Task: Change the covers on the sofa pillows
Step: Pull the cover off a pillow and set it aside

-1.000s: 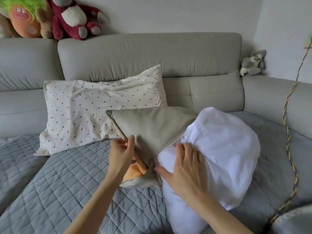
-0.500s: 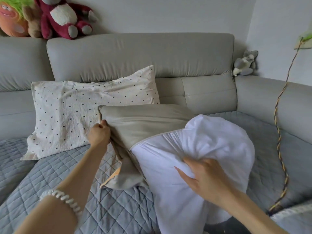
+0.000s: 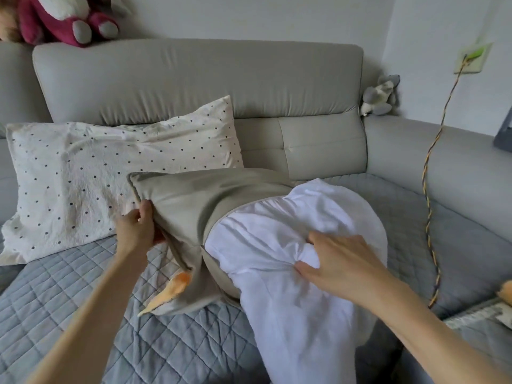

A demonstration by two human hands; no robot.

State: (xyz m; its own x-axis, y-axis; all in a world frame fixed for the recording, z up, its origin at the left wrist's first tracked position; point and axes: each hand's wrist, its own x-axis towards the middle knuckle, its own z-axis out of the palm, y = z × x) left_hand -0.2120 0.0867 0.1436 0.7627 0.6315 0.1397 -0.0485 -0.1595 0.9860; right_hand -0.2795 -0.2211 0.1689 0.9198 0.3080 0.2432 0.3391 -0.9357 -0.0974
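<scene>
head camera looks down, close over the sofa, edges perhaps distorted.

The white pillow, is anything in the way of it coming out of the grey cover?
Nothing visible blocks it. The white pillow is already mostly out of the grey cover, with open quilted sofa seat around it. The right hand grips the pillow; the left hand grips the cover's edge.

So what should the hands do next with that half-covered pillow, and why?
Probably pull the white insert further out with the right hand while the left hand holds the beige cover back: the right hand's fingers already bunch the insert, and one end remains inside the cover.
</scene>
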